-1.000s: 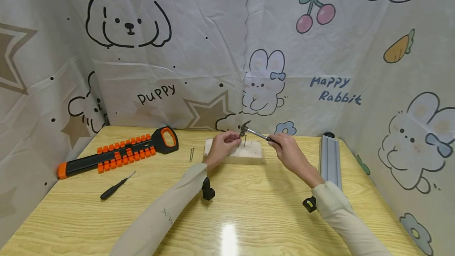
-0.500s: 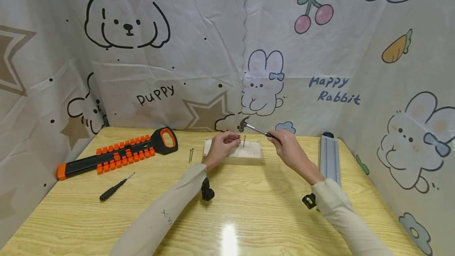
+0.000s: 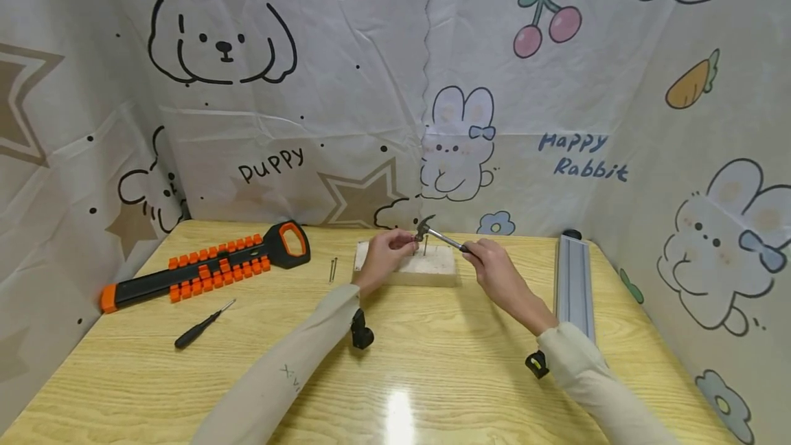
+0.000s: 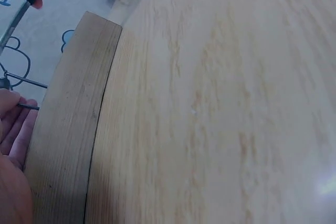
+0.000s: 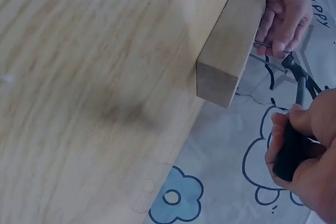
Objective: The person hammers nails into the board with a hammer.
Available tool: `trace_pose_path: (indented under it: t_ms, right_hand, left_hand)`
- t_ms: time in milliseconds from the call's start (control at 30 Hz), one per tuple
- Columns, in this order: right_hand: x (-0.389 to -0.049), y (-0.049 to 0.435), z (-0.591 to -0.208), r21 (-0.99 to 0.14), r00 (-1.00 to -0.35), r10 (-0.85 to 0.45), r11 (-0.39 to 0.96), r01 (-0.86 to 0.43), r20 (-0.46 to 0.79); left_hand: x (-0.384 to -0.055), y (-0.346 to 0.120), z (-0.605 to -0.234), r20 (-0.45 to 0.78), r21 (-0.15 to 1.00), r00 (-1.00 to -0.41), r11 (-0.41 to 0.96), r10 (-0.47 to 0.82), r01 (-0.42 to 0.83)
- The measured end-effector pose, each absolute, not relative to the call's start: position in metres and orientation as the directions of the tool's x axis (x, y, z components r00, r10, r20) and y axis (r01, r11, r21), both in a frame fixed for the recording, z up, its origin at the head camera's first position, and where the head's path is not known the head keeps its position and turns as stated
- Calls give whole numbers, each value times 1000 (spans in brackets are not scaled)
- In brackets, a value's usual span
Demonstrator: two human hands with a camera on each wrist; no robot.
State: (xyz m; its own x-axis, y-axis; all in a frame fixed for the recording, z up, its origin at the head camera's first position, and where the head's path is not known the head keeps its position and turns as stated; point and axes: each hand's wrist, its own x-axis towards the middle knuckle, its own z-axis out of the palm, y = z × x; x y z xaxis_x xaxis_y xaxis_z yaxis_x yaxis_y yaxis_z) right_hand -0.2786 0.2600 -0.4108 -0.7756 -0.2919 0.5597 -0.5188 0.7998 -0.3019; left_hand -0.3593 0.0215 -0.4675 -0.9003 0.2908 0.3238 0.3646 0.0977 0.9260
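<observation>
My left hand (image 3: 383, 261) rests at the pale wooden block (image 3: 426, 275), thumb and fingertips pinching a nail (image 4: 29, 107) that stands on its top. A second nail (image 3: 426, 246) stands upright in the block just to the right, also visible as a thin nail shaft (image 4: 27, 80) in the left wrist view. My right hand (image 3: 499, 272) grips a claw hammer (image 3: 446, 240) by its black handle. In the right wrist view the hammer head (image 5: 292, 63) is right at the pinched nail's head; whether they touch is hard to tell.
Two loose nails (image 3: 333, 270) lie left of the block. Further left are a screwdriver (image 3: 204, 325) and a long black bar with orange clips (image 3: 235, 261). A grey metal case (image 3: 573, 283) lies at the right. A printed cloth (image 3: 346, 101) hangs behind the table.
The hammer head rose a little above the pinched nail half a second ago and is now lowered back to it. My left hand stays in place on the nail.
</observation>
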Motion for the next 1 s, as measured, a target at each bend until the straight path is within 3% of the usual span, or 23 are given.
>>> trace_pose_path:
  t_ms: [300, 600, 1000]
  right_hand:
    - [-281, 264, -408, -298, -735, -270, 786, -542, 622]
    - [-282, 262, -402, -305, -792, -318, 797, -521, 521]
    - [-282, 263, -396, -309, -785, -308, 794, -523, 538]
  left_hand:
    - [-360, 23, -469, 327, 932, -911, 76, 253, 356]
    - [-360, 27, -468, 324, 929, -913, 97, 248, 356]
    - [-362, 25, -471, 350, 917, -897, 100, 270, 387]
